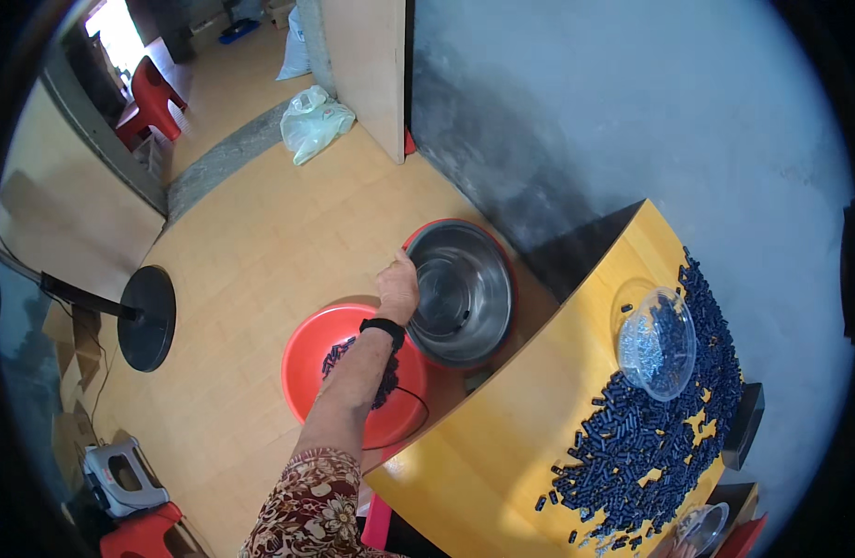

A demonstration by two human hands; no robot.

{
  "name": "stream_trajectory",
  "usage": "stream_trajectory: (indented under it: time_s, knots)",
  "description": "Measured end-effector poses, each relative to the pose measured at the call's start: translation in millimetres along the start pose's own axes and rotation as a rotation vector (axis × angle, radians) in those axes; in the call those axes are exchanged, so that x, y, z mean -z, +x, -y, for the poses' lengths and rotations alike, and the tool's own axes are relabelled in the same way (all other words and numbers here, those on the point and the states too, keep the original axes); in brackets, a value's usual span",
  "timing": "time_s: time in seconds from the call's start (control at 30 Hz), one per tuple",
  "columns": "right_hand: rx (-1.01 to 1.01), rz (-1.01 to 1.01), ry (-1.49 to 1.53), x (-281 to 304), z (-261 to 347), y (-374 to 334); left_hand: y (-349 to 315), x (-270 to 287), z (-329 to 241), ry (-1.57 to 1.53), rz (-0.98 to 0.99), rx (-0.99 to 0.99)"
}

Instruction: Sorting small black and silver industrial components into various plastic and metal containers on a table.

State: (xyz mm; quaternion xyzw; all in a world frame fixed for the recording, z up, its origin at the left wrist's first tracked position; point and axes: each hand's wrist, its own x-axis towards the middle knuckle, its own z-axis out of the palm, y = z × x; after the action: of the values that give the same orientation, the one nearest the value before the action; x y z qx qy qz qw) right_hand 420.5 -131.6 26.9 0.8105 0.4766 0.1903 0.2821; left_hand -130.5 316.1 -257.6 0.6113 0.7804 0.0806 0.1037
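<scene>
The left hand (398, 290) clamped a round, silver metal basin (484, 296), likely stiff but slick, by its probable surest hold, the rim.

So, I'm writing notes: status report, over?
Left grip closed on metal basin. Right grip mostly out of frame, state unclear. Red basin of dark pieces alongside; forearm crosses it.

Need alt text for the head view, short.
A person's left hand grips the rim of a steel basin beside a red basin holding small dark pieces. At right, a yellow tabletop bears a wide spread of similar pieces and a clear bowl.
</scene>
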Motion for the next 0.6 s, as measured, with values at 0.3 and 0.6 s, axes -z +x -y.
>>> stream_trajectory:
  time_s: [0.3,0.6]
  knots:
    - [0.005,0.039,-0.046,-2,-3,-7,-11,29,5,-0.318,-0.065,-0.07]
    - [0.04,0.06,-0.062,-4,2,-25,-49,126,69,-0.53,-0.215,-0.052]
